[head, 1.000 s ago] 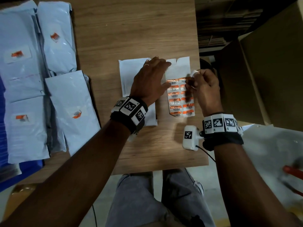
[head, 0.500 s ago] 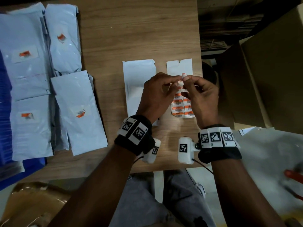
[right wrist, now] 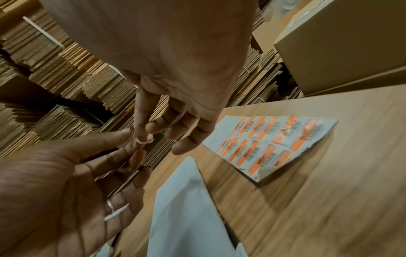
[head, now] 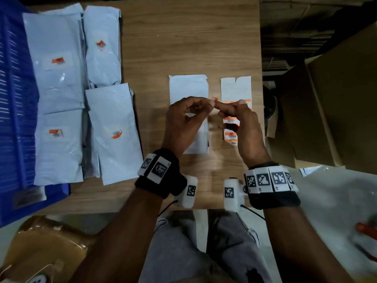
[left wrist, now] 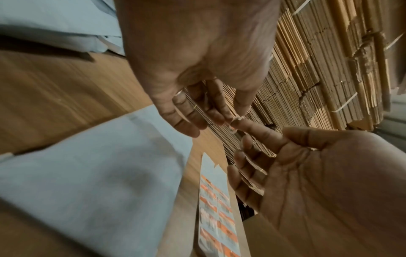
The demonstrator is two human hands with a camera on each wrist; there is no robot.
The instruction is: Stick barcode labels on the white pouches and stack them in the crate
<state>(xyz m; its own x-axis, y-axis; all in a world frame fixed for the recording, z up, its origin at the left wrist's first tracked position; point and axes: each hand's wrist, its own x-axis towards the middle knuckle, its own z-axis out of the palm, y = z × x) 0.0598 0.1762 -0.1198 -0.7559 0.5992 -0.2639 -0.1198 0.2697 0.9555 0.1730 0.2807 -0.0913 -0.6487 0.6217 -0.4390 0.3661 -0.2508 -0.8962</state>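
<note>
Hands meet above the unlabelled pouch (head: 188,88): left hand (head: 183,119) pinches label (head: 213,102) stuck on right hand (head: 242,127)'s extended fingertip, ready to stick.

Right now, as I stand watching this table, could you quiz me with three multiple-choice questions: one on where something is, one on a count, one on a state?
1. Where does the label sheet lie?
A. On the table, to the right of the bare pouch
B. Inside the blue crate
C. On top of the cardboard box

2. How many labelled pouches at the left show an orange sticker?
A. Two
B. Four
C. Six

3. What is the state of the peeled label?
A. Stuck on the bare pouch
B. Held up off the table between the left hand and the right hand
C. Lying on the floor

Answers: 1 A, the sheet lies flat on the wood beside the bare pouch. 2 B, four orange stickers show there. 3 B, the left hand pinches it and the right index finger touches it.
</note>
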